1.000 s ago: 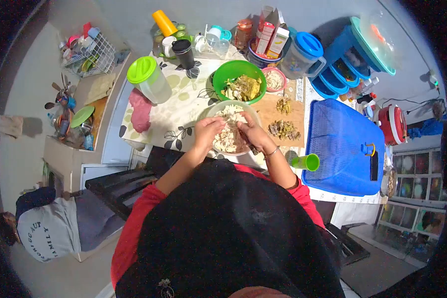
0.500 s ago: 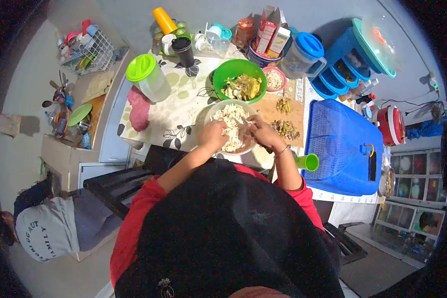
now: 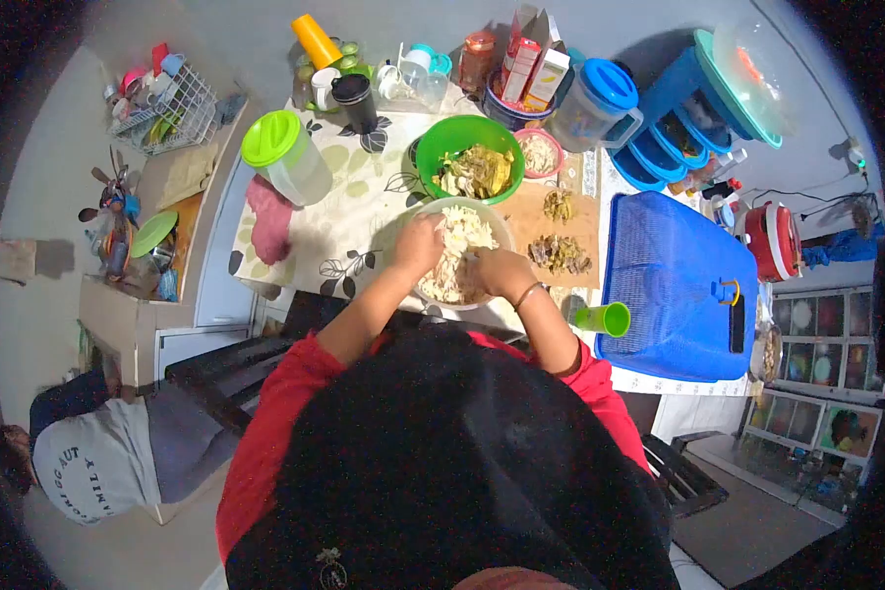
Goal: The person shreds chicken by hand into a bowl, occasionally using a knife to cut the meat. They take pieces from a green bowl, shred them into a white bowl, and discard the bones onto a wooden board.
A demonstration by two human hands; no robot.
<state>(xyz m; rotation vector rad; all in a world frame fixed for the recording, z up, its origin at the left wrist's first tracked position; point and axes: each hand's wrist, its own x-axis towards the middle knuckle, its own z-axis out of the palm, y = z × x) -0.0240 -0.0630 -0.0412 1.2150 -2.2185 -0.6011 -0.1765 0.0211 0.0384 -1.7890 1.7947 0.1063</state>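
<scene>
A pale, wide bowl (image 3: pixel 506 236) near the table's front edge holds a heap of whitish shredded food (image 3: pixel 467 231). My left hand (image 3: pixel 418 246) is inside its left part, fingers curled against the shreds. From the right, my right hand (image 3: pixel 501 273) reaches into the same bowl, closed, with its fingertips down in the food and partly hidden. Just behind stands a green bowl (image 3: pixel 428 162) with yellowish and brownish pieces. To the right, a brown board (image 3: pixel 585 216) carries two small piles of chopped, olive-brown food (image 3: pixel 559 254).
A blue mesh food cover (image 3: pixel 669 285) and a green cup (image 3: pixel 605 319) are at the right. A lidded pitcher (image 3: pixel 290 162) and pink cloth (image 3: pixel 270 221) lie to the left. A small pink bowl (image 3: pixel 560 157) is behind. Another person (image 3: pixel 88 452) is at the far left.
My right hand has come lower and further left into the bowl. My left hand has shifted slightly up and left, exposing more of the shredded heap between the hands.
</scene>
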